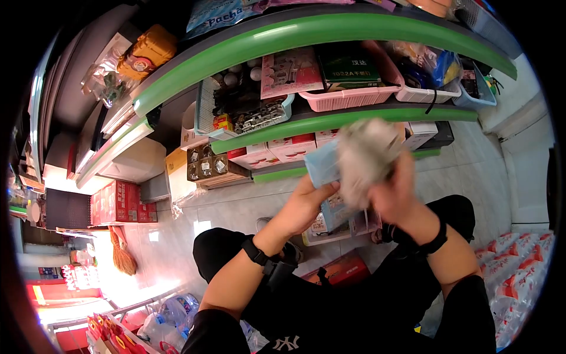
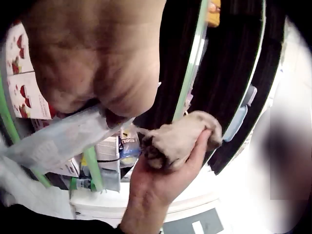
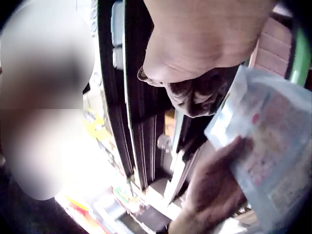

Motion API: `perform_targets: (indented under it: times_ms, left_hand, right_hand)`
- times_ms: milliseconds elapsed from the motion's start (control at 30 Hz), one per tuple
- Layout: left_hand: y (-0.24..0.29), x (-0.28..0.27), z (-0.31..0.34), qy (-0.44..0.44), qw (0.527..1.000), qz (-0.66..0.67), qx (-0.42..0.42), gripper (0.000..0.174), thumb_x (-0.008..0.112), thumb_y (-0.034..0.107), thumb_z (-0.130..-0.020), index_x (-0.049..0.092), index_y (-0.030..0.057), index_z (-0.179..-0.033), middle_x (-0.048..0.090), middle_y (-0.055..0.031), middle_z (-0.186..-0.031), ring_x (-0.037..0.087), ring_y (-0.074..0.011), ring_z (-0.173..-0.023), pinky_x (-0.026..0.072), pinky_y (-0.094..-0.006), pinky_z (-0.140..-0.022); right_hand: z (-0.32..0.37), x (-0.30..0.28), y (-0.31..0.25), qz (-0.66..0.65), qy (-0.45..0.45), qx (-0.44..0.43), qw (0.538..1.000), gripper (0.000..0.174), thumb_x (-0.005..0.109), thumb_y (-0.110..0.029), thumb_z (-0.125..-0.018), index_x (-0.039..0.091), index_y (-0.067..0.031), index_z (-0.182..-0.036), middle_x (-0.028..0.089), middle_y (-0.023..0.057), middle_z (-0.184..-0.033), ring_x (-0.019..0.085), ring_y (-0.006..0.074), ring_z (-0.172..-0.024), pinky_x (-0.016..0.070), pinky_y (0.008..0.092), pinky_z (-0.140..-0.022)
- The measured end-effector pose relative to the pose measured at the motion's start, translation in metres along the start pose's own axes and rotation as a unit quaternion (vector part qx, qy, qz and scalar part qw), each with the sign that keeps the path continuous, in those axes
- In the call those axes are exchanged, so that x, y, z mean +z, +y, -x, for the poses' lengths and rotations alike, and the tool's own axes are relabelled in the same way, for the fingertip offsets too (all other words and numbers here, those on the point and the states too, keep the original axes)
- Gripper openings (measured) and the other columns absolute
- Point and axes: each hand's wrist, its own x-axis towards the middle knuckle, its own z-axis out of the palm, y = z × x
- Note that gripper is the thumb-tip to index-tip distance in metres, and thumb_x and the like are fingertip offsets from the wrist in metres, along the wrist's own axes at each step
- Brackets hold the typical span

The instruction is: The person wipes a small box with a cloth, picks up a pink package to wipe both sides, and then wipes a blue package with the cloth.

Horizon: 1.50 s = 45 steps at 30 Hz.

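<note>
The person is down low in front of the shop shelves, with both hands raised between chest and shelving. The left hand grips a pale blue plastic packet by its lower left corner, thumb across the front and fingers behind. The packet is held upright, in front of the lowest shelf. The right hand is curled round a bunched grey-beige cloth, which sits at the packet's upper right. The cloth is blurred from overhead, so I cannot tell whether it touches the packet or is only just in front of it. The left wrist view shows the cloth wadded in the right palm with the thumb laid along it. Each wrist wears a black strap.

Beyond the hands run green-edged shelves. A pink basket stands on the middle one, and a row of white and red boxes on the one below. An orange case lies on the upper shelf at the far left. On the tiled floor, red cartons are stacked to the left with a broom near them. Large water bottles stand at the near left, and packs of red-labelled bottles lie at the right.
</note>
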Motion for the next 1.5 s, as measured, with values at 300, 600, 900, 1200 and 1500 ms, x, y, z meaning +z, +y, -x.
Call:
perform_targets:
  times_ms: [300,600,900,1200,1500]
  left_hand:
    - [0.01,0.004,-0.002,0.024,0.997,0.066,-0.033,0.047,0.059,0.011,-0.105,0.047,-0.0016,-0.149,0.059,-0.0114,-0.144,0.057,-0.0204,-0.129,0.0445,-0.0381,-0.111]
    - [-0.005,0.007,0.001,0.0,0.997,-0.074,0.009,0.043,0.059,0.012,-0.106,0.05,-0.0022,-0.145,0.062,-0.0071,-0.136,0.055,-0.0156,-0.124,0.0435,-0.034,-0.108]
    - [0.013,0.007,0.002,0.016,0.997,0.07,-0.008,0.052,0.062,0.006,-0.102,0.042,-0.0025,-0.15,0.057,-0.0158,-0.146,0.057,-0.0279,-0.133,0.0458,-0.0437,-0.113]
    - [0.057,-0.027,-0.006,0.046,0.979,0.18,0.085,0.056,0.056,0.031,-0.109,0.039,-0.0006,-0.152,0.053,-0.0163,-0.149,0.055,-0.0299,-0.137,0.0457,-0.0485,-0.115]
    - [0.085,-0.06,0.009,0.122,0.957,0.242,0.105,0.058,0.046,0.033,-0.105,0.04,-0.0017,-0.151,0.054,-0.0215,-0.148,0.055,-0.0347,-0.136,0.045,-0.0485,-0.114]
  right_hand:
    - [-0.024,-0.014,0.016,0.007,0.076,0.114,0.991,0.036,0.066,-0.015,-0.098,0.056,-0.002,-0.13,0.068,0.0085,-0.115,0.063,0.0191,-0.105,0.0479,0.0324,-0.097]
    - [-0.016,0.007,0.028,0.039,0.036,0.109,0.993,0.043,0.068,-0.011,-0.092,0.05,0.0048,-0.128,0.069,0.0232,-0.117,0.068,0.0403,-0.11,0.0509,0.0442,-0.094]
    - [-0.036,-0.01,0.032,0.107,0.116,0.095,0.983,0.047,0.071,-0.006,-0.088,0.052,0.0014,-0.13,0.07,0.0189,-0.118,0.069,0.0304,-0.108,0.0526,0.0389,-0.093]
    - [-0.049,-0.072,0.004,-0.155,-0.076,0.195,0.965,0.064,0.07,-0.022,-0.092,0.043,-0.0072,-0.148,0.063,0.0084,-0.123,0.064,0.0181,-0.111,0.051,0.0324,-0.096]
    - [-0.013,-0.001,-0.034,0.346,-0.265,-0.013,0.9,0.086,0.075,-0.029,-0.089,0.033,-0.0185,-0.163,0.072,0.0107,-0.086,0.07,0.0292,-0.068,0.0539,0.0421,-0.06]
